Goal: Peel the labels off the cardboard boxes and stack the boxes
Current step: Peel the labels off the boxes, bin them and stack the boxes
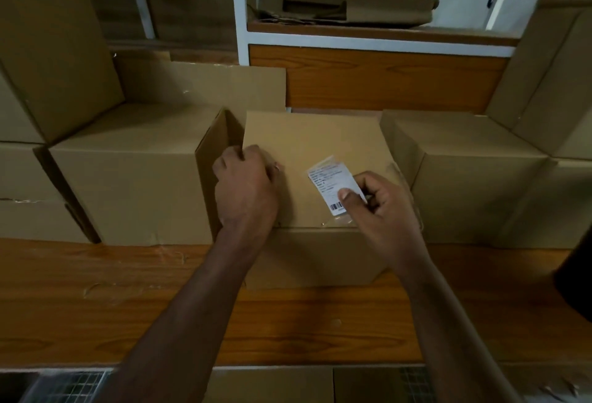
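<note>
A brown cardboard box point(315, 140) stands in the middle of the wooden table point(96, 300). A white label point(330, 180) with printed text and a barcode lies on the box's top near its right front corner, with its far edge lifted a little. My right hand point(381, 207) pinches the label's near right part between thumb and fingers. Over the box's left edge lies my left hand point(248, 184), its fingers curled round that edge.
Other cardboard boxes crowd both sides: a large one at the left point(128, 172), a stack at the far left point(48, 50), one at the right point(464, 172), more at the far right point(551, 88). A white shelf frame point(238, 8) with flattened cardboard stands behind.
</note>
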A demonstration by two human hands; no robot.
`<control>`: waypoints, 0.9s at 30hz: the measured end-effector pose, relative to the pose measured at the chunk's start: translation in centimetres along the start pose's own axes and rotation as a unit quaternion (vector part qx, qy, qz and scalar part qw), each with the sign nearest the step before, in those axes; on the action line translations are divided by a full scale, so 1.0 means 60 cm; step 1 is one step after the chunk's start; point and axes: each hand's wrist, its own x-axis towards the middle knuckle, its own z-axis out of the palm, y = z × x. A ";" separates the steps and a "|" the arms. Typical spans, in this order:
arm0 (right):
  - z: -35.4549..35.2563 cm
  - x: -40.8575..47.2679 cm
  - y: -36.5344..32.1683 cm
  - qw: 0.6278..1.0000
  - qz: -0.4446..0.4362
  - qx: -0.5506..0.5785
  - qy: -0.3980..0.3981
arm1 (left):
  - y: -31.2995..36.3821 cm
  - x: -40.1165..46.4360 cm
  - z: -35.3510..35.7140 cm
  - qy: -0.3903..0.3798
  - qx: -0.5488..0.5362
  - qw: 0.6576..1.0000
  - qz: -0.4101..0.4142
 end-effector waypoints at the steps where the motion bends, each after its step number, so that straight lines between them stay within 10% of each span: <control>1: 0.001 0.003 0.000 1.000 -0.001 -0.007 0.010 | -0.001 0.004 -0.001 -0.005 0.005 1.000 0.007; 12: -0.002 -0.050 0.001 0.992 0.053 -0.019 0.113 | -0.037 0.052 0.038 -0.052 -0.049 0.997 0.010; 21: -0.016 -0.122 -0.011 0.968 0.174 0.064 0.168 | -0.032 -0.053 0.006 0.019 -0.034 0.982 0.185; 27: -0.058 -0.161 -0.013 0.943 0.247 0.065 0.215 | 0.002 -0.122 0.023 -0.096 -0.183 0.948 0.242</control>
